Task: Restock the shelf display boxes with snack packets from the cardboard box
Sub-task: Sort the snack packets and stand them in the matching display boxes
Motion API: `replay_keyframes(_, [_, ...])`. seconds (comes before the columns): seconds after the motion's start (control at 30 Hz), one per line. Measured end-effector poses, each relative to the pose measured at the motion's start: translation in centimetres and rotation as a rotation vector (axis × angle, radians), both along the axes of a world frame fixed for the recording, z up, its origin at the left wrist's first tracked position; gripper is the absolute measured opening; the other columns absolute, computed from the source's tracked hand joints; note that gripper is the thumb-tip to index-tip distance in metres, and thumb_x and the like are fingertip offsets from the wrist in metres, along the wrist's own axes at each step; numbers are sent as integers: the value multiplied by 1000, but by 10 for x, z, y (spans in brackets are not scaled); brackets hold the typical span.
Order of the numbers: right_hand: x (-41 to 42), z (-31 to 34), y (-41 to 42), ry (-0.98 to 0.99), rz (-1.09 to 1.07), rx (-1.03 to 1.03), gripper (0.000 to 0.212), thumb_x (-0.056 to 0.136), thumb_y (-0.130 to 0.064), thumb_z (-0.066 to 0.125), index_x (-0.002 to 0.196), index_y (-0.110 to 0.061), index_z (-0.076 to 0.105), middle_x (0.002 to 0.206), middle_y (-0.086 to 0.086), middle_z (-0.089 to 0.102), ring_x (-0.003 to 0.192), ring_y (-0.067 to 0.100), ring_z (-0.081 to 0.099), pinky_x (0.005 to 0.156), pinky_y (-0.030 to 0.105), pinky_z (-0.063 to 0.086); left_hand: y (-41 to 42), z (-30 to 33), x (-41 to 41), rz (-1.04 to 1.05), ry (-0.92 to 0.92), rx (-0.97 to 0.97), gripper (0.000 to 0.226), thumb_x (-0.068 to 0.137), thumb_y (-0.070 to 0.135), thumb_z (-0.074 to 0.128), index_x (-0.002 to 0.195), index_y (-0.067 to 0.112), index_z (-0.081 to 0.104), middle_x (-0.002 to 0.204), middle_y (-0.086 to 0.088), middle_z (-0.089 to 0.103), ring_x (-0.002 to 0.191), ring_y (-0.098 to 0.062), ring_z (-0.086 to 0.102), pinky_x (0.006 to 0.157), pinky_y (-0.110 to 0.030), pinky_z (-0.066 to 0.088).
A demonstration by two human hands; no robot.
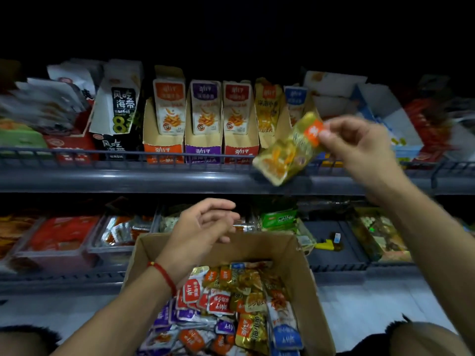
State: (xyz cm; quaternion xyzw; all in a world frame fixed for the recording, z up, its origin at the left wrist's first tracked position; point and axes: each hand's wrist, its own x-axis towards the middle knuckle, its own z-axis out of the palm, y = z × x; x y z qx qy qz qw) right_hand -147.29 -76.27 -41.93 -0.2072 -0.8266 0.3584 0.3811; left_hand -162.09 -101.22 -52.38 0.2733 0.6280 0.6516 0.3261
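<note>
My right hand (357, 142) pinches the orange top corner of a yellow snack packet (288, 152). The packet hangs tilted in front of the upper shelf rail, just below the yellow display box (267, 111). Orange (164, 147), purple (203, 147) and red (240, 147) display boxes stand side by side to the left, each with upright packets in it. My left hand (205, 224) hovers with loosely curled fingers over the far rim of the open cardboard box (300, 265) and holds nothing. Inside the box lie several mixed packets (231, 304).
A dark wire rail (102, 155) runs along the front of the upper shelf. A black and white seaweed box (118, 109) stands at the left. The lower shelf holds clear bins of red packets (61, 237) and green packets (279, 218). My knees show at both bottom corners.
</note>
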Motion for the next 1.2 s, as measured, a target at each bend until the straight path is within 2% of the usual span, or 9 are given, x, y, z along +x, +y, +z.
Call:
replay_keyframes(0.07, [-18, 33, 19, 60, -91, 195, 13, 97, -27, 68, 109, -23, 70, 99, -1, 73, 90, 11, 69, 81, 36, 59, 0, 2, -7, 45, 7, -21, 21, 94, 6, 65, 113, 14, 68, 101, -5, 77, 93, -26, 73, 82, -42, 60])
replay_keyframes(0.13, [-42, 59, 36, 71, -161, 297, 16, 97, -30, 66, 112, -23, 70, 103, -4, 71, 97, 9, 68, 87, 32, 58, -1, 3, -12, 77, 9, -39, 20, 94, 5, 64, 112, 15, 68, 99, -5, 77, 90, -26, 74, 81, -42, 60])
replay_keyframes(0.3, [-98, 65, 58, -138, -203, 498, 27, 102, -32, 59, 124, -19, 65, 115, -7, 63, 106, 5, 55, 83, 19, 47, -6, 6, -20, 76, 5, -64, 23, 95, 4, 62, 113, 18, 67, 97, -2, 77, 89, -23, 74, 79, -38, 61])
replay_keyframes(0.43, [-125, 54, 60, -286, -137, 552, 30, 102, -25, 59, 129, -14, 63, 128, 7, 64, 116, 16, 58, 94, 31, 49, -10, 9, -21, -1, 53, -88, 26, 94, 8, 64, 115, 23, 63, 100, 2, 76, 91, -19, 73, 79, -37, 61])
replay_keyframes(0.67, [-149, 42, 70, -466, -123, 504, 30, 100, -11, 60, 129, -11, 63, 135, 12, 62, 128, 28, 56, 104, 38, 46, -12, 6, -20, -73, 132, -132, 32, 92, 14, 68, 116, 34, 60, 103, 8, 72, 94, -14, 70, 78, -29, 59])
replay_keyframes(0.73, [-154, 42, 75, -492, -148, 503, 31, 100, -9, 59, 130, -16, 62, 136, 11, 61, 128, 29, 56, 105, 43, 49, -12, 6, -18, -87, 152, -142, 33, 92, 17, 69, 115, 37, 60, 103, 10, 71, 95, -11, 69, 82, -30, 60])
replay_keyframes(0.97, [-169, 42, 83, -555, -263, 533, 34, 99, -12, 59, 128, -28, 57, 128, 11, 59, 108, 33, 61, 87, 47, 56, -11, 6, -16, -92, 172, -165, 33, 90, 21, 70, 114, 40, 59, 103, 13, 70, 95, -7, 67, 83, -30, 60])
replay_keyframes(1.1, [-166, 35, 79, -539, -326, 662, 34, 99, -9, 56, 132, -19, 54, 126, 17, 58, 108, 37, 59, 85, 47, 53, -10, 5, -16, -86, 172, -194, 32, 90, 21, 71, 114, 39, 59, 100, 13, 71, 94, -9, 68, 83, -33, 60])
replay_keyframes(1.2, [-155, 31, 72, -486, -339, 753, 27, 99, -18, 59, 126, -12, 60, 119, 18, 64, 107, 39, 63, 85, 53, 55, -10, 2, -18, -67, 185, -247, 30, 91, 21, 69, 112, 40, 60, 99, 14, 72, 92, -10, 69, 84, -38, 60])
